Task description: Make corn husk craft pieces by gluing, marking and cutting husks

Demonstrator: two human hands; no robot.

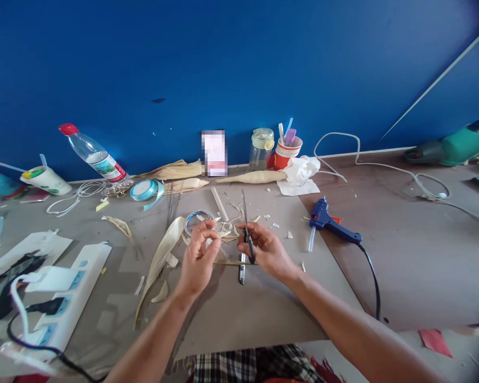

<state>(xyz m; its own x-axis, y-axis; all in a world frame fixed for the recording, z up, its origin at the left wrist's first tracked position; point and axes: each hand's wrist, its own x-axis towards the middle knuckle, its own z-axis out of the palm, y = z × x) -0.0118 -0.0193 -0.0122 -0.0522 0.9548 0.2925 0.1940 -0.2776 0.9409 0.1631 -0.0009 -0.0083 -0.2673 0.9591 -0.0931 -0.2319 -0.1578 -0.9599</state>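
My right hand (265, 250) is closed on the black handles of a pair of scissors (245, 223), whose thin blades point away from me. My left hand (197, 255) pinches a small pale strip of dried husk (222, 234) between thumb and fingers, right beside the blades. Both hands hover over a grey cardboard sheet (243, 308) strewn with husk scraps. A black pen (241, 272) lies on the sheet just under my right hand. A long dried husk leaf (159, 260) rests to the left of my left hand.
A blue glue gun (333, 226) with a black cord lies to the right. A white power strip (69, 298) sits front left. Along the blue wall stand a tilted water bottle (93, 154), blue ribbon roll (143, 190), glass jar (261, 149), red paper cup (287, 151) and tissue (301, 173).
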